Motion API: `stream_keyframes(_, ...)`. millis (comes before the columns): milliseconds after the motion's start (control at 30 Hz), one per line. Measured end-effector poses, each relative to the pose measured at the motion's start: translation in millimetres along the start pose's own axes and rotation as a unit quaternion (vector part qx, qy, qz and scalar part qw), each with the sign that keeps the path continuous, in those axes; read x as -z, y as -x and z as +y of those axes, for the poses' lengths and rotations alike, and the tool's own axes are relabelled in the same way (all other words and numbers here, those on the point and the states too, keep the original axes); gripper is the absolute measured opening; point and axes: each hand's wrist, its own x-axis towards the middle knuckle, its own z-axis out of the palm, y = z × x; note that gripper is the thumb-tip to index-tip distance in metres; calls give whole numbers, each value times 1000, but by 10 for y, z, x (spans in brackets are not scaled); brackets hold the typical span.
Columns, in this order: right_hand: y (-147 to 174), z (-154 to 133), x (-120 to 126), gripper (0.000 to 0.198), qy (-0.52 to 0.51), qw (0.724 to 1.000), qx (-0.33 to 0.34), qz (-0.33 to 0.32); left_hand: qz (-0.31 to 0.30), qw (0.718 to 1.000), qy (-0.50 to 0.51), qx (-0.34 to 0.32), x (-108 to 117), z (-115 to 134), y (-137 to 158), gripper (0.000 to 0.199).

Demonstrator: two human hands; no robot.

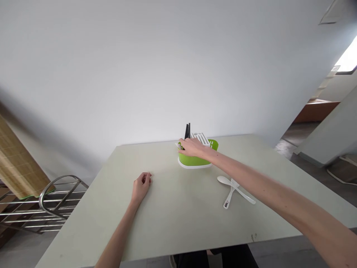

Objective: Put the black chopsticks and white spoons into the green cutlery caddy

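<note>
A: Starting at the far left, what is there?

B: A metal rack (52,201) stands on the floor beside the table, and behind it leans a bamboo mat (16,163). Then comes the left hand (141,185). It rests on the pale table (173,223) with the fingers curled loosely inward, and it holds nothing.

A: And toward the middle?

B: The right hand (193,148) reaches far forward to the green cutlery holder (195,160), which stands near the back edge of the table, close to the wall. The fingers are bent over the left rim of the holder and seem to close on something small and pale; what it is cannot be told. Just behind the fingers, the black chopsticks (187,131) stand upright in the holder, with the long axis nearly vertical. A white slotted insert (201,138) sits on the right of them.

A: Which hand is nearer to the holder?

B: The right one; it touches the holder. The left hand lies well apart, to the left and nearer to the person.

A: Anything more on the right?

B: Two white spoons (235,191) lie crossed on the table, under the right forearm, between the holder and the front edge.

A: And the room?

B: A plain white wall (139,74) is behind the table. At the far right an opening shows bright daylight.
</note>
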Motion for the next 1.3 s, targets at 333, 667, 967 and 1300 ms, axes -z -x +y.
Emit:
stream_keyframes(333,1170,737,61,32,-41,954,197,221,0,1000,-13,-5,-32,1,-52,42)
stream_keyframes(667,2127,1411,-936,34,-94,994,-39,-50,-1,999,-43,3,-50,143,-55,40)
stream_keyframes(967,1988,1109,-1228,37,-50,991,-90,-83,20,998,-50,13,-74,184,-25,40)
stream_keyframes(1300,1928,909,-692,20,-252,964,-86,-22,14,999,-47,20,-55,137,-15,40)
